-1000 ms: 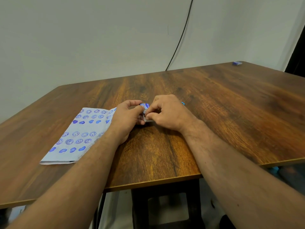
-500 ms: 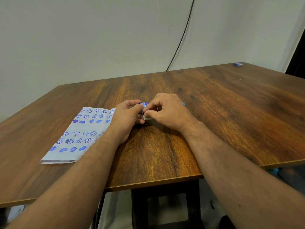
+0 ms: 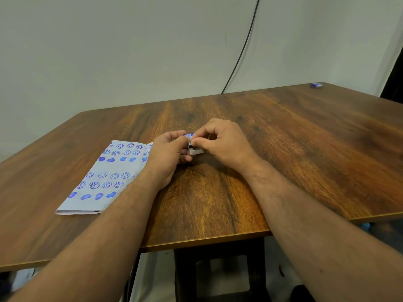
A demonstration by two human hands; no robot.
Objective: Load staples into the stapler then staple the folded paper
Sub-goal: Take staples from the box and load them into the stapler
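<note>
Head cam looking down at my two hands mid-surface, both bunched around one tiny thing. My left hand is curled round a small box, blue on top w/ a grey-white end poking out toward me. I reckon that's the staple box, but tbh it's too small and too covered to be sure it isn't part of the stapler itself. My right hand has thumb + forefinger pinched right at the top of it, prob picking at a flap or a strip of staples; can't see what's actually between the fingertips.

Folded paper w/ the blue smiley and heart stamps lies flat on the wooden surface, just left of my left hand, its far corner tucked under that wrist. No staple in it that I can see.

Progress-wise: early days imo. Still on the loading part, staples not in yet as far as I can tell, and I can't clearly make out a stapler body anywhere, maybe hidden under my hands. Left to do: finish loading, close it up, slide the paper in, press.

Also a small blue thing way off at the far right corner, well apart from everything, no idea what.
</note>
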